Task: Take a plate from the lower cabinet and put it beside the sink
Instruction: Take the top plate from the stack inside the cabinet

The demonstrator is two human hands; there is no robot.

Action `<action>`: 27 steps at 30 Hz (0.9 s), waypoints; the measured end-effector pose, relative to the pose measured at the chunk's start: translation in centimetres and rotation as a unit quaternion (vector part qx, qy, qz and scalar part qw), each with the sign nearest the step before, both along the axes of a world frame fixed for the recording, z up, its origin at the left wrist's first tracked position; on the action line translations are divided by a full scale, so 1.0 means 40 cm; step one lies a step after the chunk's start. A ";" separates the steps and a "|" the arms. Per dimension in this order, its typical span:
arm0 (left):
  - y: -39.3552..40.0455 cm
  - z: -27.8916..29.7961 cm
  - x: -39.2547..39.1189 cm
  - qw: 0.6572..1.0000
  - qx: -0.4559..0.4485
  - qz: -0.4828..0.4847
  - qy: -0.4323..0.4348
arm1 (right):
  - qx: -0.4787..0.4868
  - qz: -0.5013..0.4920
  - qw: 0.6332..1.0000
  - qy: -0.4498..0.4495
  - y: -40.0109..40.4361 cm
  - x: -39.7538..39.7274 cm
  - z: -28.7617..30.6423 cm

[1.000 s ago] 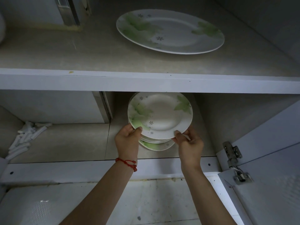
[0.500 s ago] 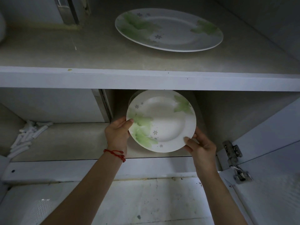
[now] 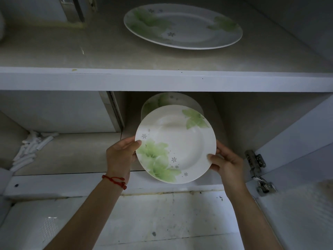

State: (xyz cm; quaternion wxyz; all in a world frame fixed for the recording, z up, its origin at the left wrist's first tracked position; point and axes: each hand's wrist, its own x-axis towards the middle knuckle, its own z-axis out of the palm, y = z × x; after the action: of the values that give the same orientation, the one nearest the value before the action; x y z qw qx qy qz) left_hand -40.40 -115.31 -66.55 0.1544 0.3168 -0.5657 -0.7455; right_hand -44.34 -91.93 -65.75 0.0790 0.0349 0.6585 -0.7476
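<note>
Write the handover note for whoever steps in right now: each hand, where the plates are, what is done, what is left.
Left hand: grip on the left rim of the plate, thumb on top.
Right hand: grip on the right rim of the same plate.
The plate is lifted clear of the stack of plates on the lower shelf, tilted toward the camera, at the cabinet opening.
A larger oval platter lies on the upper shelf, untouched.
Done: one plate taken off the stack.
Left: draw it fully out and set it beside the sink, which is not in view.
</note>
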 end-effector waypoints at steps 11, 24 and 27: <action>0.021 0.079 0.110 0.999 0.001 -0.020 -0.033 | 0.048 0.003 0.999 -0.025 0.015 0.077 0.079; 0.062 0.247 0.158 0.992 -0.003 -0.098 -0.078 | 0.051 -0.032 0.997 -0.047 0.099 0.164 0.230; 0.079 0.264 0.147 0.988 0.004 -0.117 -0.105 | 0.060 -0.037 0.996 -0.054 0.116 0.177 0.249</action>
State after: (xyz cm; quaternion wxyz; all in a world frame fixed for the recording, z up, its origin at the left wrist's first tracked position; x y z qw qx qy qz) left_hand -34.52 -112.16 -55.99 0.0051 0.3256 -0.6091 -0.7232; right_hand -37.25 -87.30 -55.77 0.0839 0.1041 0.6954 -0.7060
